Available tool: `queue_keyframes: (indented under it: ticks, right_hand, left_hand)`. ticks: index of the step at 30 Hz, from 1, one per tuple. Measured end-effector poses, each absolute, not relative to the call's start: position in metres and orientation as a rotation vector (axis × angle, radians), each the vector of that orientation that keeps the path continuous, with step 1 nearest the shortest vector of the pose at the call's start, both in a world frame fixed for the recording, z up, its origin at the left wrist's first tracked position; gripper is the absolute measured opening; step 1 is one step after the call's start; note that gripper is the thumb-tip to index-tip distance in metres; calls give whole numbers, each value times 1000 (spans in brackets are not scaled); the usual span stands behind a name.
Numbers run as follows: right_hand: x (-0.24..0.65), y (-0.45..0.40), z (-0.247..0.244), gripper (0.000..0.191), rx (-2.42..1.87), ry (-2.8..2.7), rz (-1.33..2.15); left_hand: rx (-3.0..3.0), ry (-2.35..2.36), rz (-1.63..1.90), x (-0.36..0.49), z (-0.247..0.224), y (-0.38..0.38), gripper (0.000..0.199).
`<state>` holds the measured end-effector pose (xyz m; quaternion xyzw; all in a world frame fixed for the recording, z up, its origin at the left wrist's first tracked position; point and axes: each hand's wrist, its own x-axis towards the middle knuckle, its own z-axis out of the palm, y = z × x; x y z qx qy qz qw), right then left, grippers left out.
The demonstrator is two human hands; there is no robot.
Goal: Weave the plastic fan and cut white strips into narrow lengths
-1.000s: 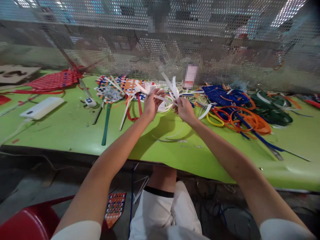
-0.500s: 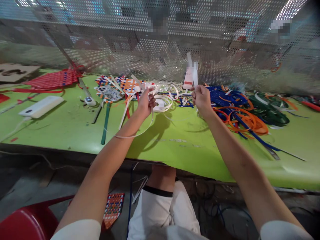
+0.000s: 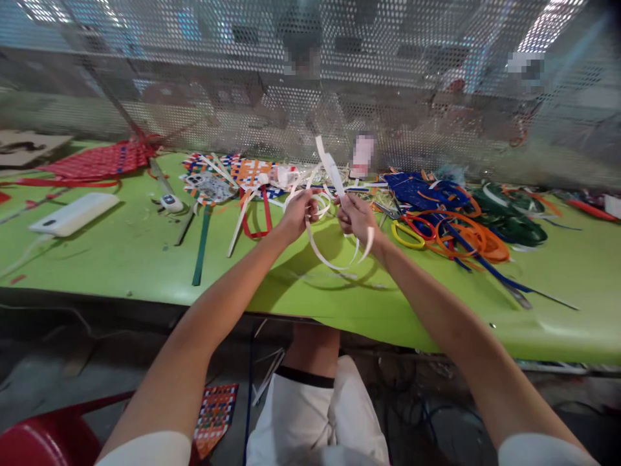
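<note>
My left hand (image 3: 301, 217) is closed on a thin white strip (image 3: 317, 254), which curves down in a loop between the two hands. Close to its right, my right hand (image 3: 356, 219) pinches white strips, with flat pale ends (image 3: 334, 173) pointing up out of the fingers. A curled end of strip hangs in front of the right wrist. Beyond the hands are more coiled white strips, partly hidden by the fingers. To the right of my right hand lie scissors (image 3: 408, 243) with yellow and red handles.
Blue woven pieces (image 3: 417, 192), orange coils (image 3: 473, 236) and dark green coils (image 3: 519, 226) cover the right of the green table (image 3: 160, 272). A phone (image 3: 361, 156) leans at the back by a perforated metal screen (image 3: 233, 123). At left are a white power bank (image 3: 75, 213) and red woven material (image 3: 94, 162).
My hands have come closer together, the right one moving left and lower. The white strip now droops in a loop between them, and the scissors beside the right hand have come into view.
</note>
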<state>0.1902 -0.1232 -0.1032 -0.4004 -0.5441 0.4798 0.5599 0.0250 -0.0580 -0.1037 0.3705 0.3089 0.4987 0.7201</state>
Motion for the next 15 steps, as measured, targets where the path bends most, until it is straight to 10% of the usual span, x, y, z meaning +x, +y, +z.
queue_keyframes:
  ticks: [15]
  right_hand:
    - [183,-127,-101,47,-1114,-946,1046]
  left_hand:
    - [676,623,1091,23,-101,-53,34]
